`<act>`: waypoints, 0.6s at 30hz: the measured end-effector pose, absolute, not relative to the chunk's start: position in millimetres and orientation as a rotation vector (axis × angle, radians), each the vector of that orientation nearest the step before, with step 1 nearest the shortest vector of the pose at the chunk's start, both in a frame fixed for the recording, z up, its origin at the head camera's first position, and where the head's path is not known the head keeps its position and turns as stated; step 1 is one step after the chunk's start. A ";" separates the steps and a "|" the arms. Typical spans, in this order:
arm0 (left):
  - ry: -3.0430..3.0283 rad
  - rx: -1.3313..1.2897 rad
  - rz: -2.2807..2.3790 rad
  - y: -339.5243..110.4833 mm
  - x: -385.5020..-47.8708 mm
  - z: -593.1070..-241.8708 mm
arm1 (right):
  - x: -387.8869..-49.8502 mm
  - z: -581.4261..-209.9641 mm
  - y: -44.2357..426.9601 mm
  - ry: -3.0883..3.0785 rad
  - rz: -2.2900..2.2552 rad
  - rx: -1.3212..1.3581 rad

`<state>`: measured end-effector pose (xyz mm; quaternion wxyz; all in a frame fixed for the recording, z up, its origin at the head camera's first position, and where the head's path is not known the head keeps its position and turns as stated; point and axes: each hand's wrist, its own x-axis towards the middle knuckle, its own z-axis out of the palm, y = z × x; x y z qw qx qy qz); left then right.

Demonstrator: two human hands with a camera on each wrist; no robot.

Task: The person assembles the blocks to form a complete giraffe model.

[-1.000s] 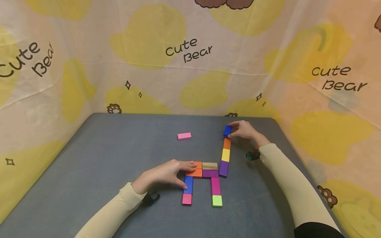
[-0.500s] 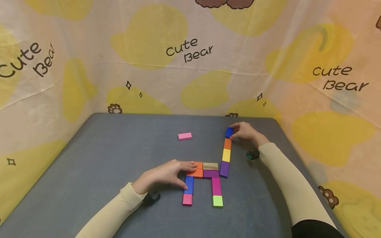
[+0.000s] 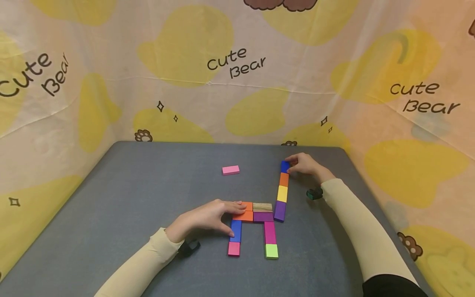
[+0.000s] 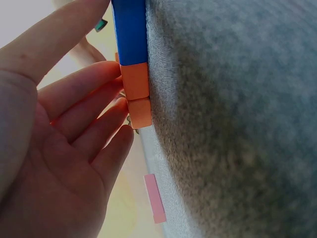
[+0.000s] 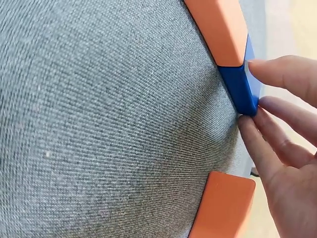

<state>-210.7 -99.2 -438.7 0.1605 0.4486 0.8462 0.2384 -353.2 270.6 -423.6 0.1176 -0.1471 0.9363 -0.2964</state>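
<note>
In the head view, my right hand holds a blue block at the far end of a row, its fingertips on the block's sides. An orange block, a yellow block and a purple block follow toward me. In the right wrist view, the blue block meets an orange block end to end. My left hand rests by the orange blocks, its thumb against another blue block. The left wrist view shows those fingers extended beside the blue block.
A pink block lies alone toward the back of the grey table. A wooden block, purple block, magenta block, green block and hot-pink block complete the nearer arrangement. Printed curtains surround the table.
My right hand has drawn the far blue block slightly toward me, and it now lines up with the orange block's end. The left hand has stayed where it was.
</note>
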 end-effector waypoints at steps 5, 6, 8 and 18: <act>2.417 1.289 0.674 -99.1 -211.5 -438.6 | -349.3 -419.1 278.3 2.766 -0.930 -0.421; 2.415 1.293 0.675 -98.9 -211.6 -438.7 | -347.1 -417.1 280.7 2.775 -0.940 -0.427; 2.416 1.304 0.677 -98.8 -211.8 -439.0 | -341.3 -413.0 285.9 2.792 -0.949 -0.461; 2.425 1.317 0.684 -99.4 -211.5 -440.9 | -291.3 -397.4 323.8 2.835 -0.986 -0.522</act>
